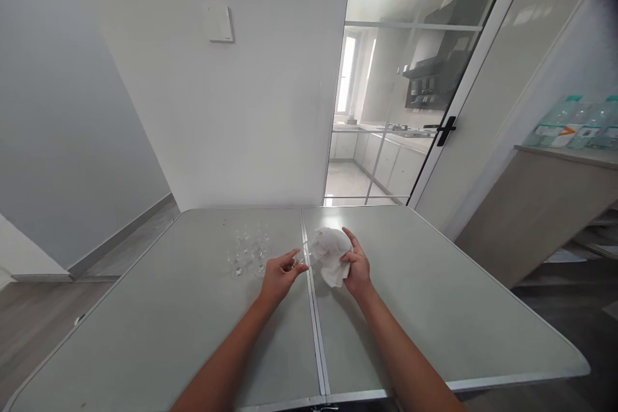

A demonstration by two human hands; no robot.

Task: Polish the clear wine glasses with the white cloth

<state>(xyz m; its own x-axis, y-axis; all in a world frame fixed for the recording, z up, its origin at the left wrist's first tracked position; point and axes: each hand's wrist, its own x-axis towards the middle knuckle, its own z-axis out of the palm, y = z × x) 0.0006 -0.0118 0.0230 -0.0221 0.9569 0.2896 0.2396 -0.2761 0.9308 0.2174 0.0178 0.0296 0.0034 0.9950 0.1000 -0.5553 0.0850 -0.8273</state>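
In the head view, the person's left hand was held just above the bench, near its middle seam, with the fingers pinched around a small clear glass. The glass pointed right, and its right end was buried in a white cloth. The right hand sat just right of the seam, its fingers clenched on that cloth, which bunched up over the glass. Both forearms reached in from the near edge. Left of the left hand, a cluster of clear glasses stood upright on the bench, close together; their number could not be told. Beyond the far edge rose a white wall with 1 small white box mounted on it. To the right, a glass door showed a kitchen behind it, and at far right water bottles stood on a wooden cabinet.
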